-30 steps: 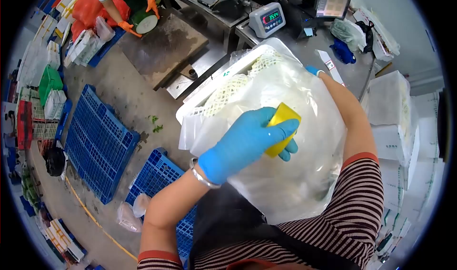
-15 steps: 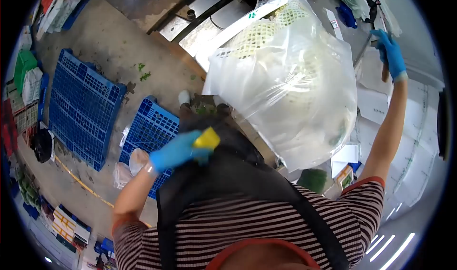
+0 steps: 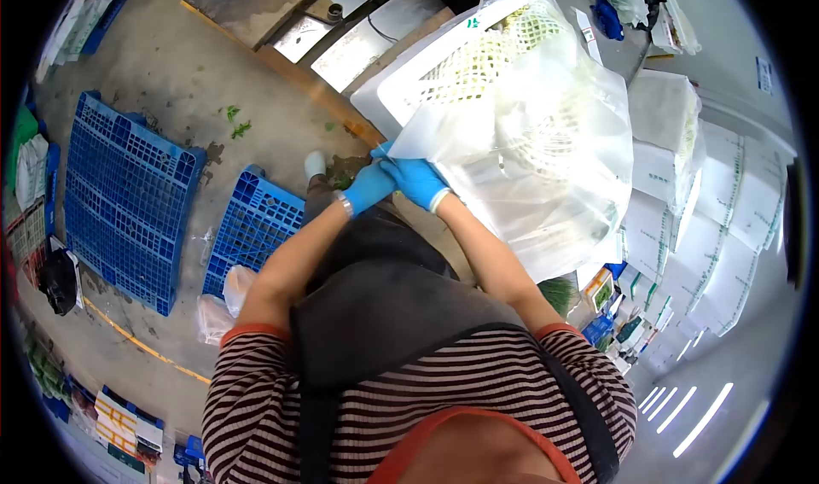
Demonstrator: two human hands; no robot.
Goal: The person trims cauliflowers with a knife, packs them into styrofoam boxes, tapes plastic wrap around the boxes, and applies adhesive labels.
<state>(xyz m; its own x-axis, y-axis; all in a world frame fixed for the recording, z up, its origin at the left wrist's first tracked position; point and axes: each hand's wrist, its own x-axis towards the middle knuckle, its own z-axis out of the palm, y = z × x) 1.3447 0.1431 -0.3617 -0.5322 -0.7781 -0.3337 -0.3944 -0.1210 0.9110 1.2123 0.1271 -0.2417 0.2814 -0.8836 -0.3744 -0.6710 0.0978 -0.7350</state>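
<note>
My left hand (image 3: pixel 367 189), in a blue glove, is closed in front of my body. Beside it and touching it is my gloved right hand (image 3: pixel 415 182), also with its fingers curled. Whatever is between the fingers is hidden; a thin edge shows near the fingertips, too small to name. Both hands are at the near corner of a clear plastic bag (image 3: pixel 546 207). The bag spreads over a white foam box (image 3: pixel 388 100). Inside, pale produce in white foam netting (image 3: pixel 465 74) shows through.
Blue plastic pallets (image 3: pixel 128 202) lie on the floor at left, with plastic bags (image 3: pixel 217 313) by the nearer one. White boxes (image 3: pixel 670 219) are stacked at right. A metal surface (image 3: pixel 375 36) lies beyond the foam box. Leaf scraps (image 3: pixel 239 129) are on the floor.
My right hand has come from the far right, where it held a wooden handle, to meet my left. My left hand moved up towards the bag; the yellow thing it held no longer shows.
</note>
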